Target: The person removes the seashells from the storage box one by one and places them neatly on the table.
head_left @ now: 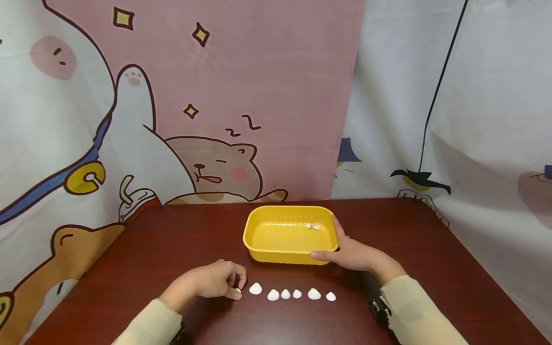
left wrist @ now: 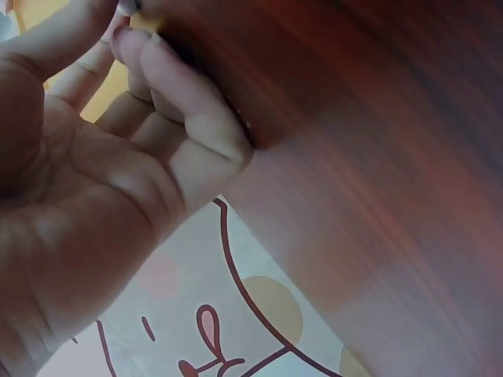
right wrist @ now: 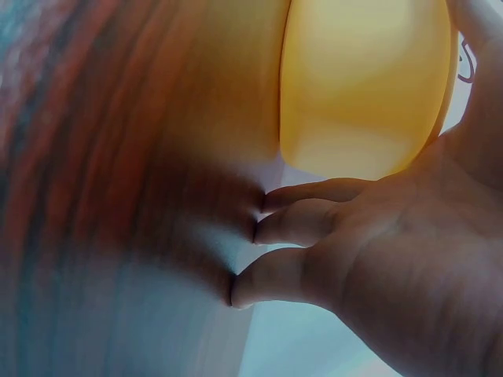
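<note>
My left hand (head_left: 215, 280) is low over the table, pinching a small white shell (head_left: 238, 290) between thumb and fingertip. In the left wrist view only a sliver of that shell (left wrist: 127, 6) shows at the top edge. Just right of the hand, several white shells (head_left: 273, 294) lie in a loose row. Behind them stands a yellow plastic basin (head_left: 280, 256) with two small white pieces (head_left: 316, 227) inside. My right hand (head_left: 355, 254) rests against the basin's right front corner, thumb on the front wall. In the right wrist view, its other fingers (right wrist: 295, 220) reach down to the table.
The dark red wooden table (head_left: 185, 235) runs back to a printed cloth (head_left: 276, 96) with cartoon animals. More pale cloth (head_left: 487, 143) hangs along the right side. A dark band (head_left: 379, 309) circles the right wrist.
</note>
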### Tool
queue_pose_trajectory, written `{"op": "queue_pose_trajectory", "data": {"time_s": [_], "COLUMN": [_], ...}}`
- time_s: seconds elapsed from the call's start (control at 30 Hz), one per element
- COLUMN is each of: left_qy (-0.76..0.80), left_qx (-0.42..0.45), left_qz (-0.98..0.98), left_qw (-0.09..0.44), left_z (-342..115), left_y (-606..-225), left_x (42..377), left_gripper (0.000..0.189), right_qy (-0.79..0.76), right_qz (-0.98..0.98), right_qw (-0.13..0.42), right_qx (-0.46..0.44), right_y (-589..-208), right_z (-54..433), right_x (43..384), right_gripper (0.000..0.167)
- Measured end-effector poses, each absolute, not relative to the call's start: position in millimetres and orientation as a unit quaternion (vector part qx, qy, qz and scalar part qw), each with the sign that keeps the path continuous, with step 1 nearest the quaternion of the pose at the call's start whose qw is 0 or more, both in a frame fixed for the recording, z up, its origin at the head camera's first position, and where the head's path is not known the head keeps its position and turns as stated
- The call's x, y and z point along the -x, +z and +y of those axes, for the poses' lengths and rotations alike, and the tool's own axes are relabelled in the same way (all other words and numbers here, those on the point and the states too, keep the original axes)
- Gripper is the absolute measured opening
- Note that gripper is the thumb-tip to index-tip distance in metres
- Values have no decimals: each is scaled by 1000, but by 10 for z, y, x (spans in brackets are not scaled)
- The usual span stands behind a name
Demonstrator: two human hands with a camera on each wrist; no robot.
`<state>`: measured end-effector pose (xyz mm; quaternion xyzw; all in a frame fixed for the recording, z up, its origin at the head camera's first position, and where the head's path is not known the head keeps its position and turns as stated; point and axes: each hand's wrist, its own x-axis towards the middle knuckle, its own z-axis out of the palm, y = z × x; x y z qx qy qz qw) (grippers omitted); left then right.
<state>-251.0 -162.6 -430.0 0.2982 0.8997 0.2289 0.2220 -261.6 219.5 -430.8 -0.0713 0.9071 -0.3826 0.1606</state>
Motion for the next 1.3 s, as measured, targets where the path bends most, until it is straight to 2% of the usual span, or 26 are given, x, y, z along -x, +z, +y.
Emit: {"op": "queue_pose_trajectory", "data": {"time_s": [0.1, 0.33, 0.53, 0.77, 0.9, 1.0, 1.13, 1.3], "left_qy": [234, 206, 175, 186, 218, 220, 195, 175], "left_qx": [-300, -336, -332, -335, -339, -347, -367, -386], "left_qz": [898, 894, 901, 894, 885, 889, 893, 885], "left_qw": [223, 212, 218, 230, 234, 204, 170, 194], "left_z": [-1612, -1524, -1434, -1430, -1392, -1245, -945, -515], "left_y": [-4304, -4254, -4188, -4147, -3835, -3453, -3055, -2996], "left_x": [2508, 2493, 2439, 2439, 2561, 2703, 2933, 3215], "left_gripper": [22, 40, 25, 21, 30, 36, 35, 33], "right_qy": [-388, -393, -388, -392, -393, -388, -391, -392], "right_qz": [904, 902, 905, 904, 904, 906, 905, 903], "right_qw": [163, 160, 155, 155, 155, 152, 153, 162], "right_qx": [72, 76, 76, 74, 73, 72, 73, 70], "right_y": [-4308, -4285, -4262, -4261, -4285, -4312, -4352, -4338], "right_z": [2191, 2192, 2215, 2216, 2211, 2210, 2201, 2203], "right_x": [2612, 2601, 2595, 2599, 2593, 2594, 2606, 2604], "right_gripper": [134, 134, 134, 135, 134, 135, 135, 135]}}
